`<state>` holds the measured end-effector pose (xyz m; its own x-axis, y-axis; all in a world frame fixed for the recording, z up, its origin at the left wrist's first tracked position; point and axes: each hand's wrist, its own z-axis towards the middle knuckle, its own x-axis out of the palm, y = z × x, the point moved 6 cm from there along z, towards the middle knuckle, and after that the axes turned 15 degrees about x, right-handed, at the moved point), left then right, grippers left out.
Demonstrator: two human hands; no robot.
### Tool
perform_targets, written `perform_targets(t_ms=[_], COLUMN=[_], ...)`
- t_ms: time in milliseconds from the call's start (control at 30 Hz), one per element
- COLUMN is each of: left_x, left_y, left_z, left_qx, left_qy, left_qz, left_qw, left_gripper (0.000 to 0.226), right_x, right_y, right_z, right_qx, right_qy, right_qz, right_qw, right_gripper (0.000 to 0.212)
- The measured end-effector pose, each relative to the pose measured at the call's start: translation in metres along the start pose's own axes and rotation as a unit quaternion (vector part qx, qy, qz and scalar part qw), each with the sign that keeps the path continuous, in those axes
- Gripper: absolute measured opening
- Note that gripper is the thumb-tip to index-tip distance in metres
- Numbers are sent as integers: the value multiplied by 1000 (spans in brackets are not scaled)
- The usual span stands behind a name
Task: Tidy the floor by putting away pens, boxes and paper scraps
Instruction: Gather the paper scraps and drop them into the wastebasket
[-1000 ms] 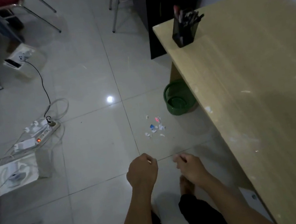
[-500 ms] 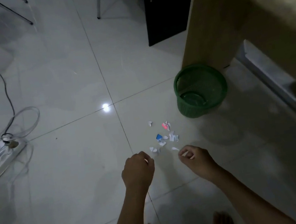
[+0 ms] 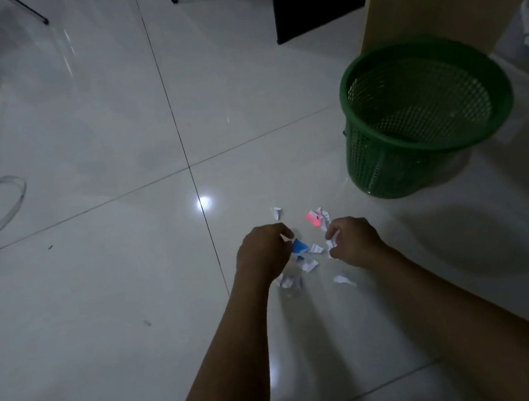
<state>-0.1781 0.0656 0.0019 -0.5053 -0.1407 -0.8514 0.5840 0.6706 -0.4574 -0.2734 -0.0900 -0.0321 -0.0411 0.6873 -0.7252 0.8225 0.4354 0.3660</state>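
Down here, both hands' fingers curl half-closed over featherlight, crumpled paper scraps (image 3: 306, 256); whether they grip, I cannot tell; pinch raised edges.

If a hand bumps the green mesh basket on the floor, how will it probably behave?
The green basket is thin open mesh and looks empty, so it is probably very light. It stands on a glossy tiled floor, so a bump would likely make it slide. Its rim is wider than its base, so a push near the top may tip it.
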Motion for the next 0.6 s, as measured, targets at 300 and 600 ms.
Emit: perform_targets(t_ms=[300, 600], left_x=[51, 69], left_y=[-1, 16], left_z=[30, 31], left_qx=[60, 78], left_qy=[24, 44], left_qz=[-45, -21], left_qw=[997, 996], left_gripper=[68, 51], right_x=[20, 18], right_y=[-10, -14], right_z=[22, 27], right_qx=[-67, -129], right_qy=[3, -28], right_qz=[-136, -115], right_qw=[988, 985], right_gripper=[77, 31])
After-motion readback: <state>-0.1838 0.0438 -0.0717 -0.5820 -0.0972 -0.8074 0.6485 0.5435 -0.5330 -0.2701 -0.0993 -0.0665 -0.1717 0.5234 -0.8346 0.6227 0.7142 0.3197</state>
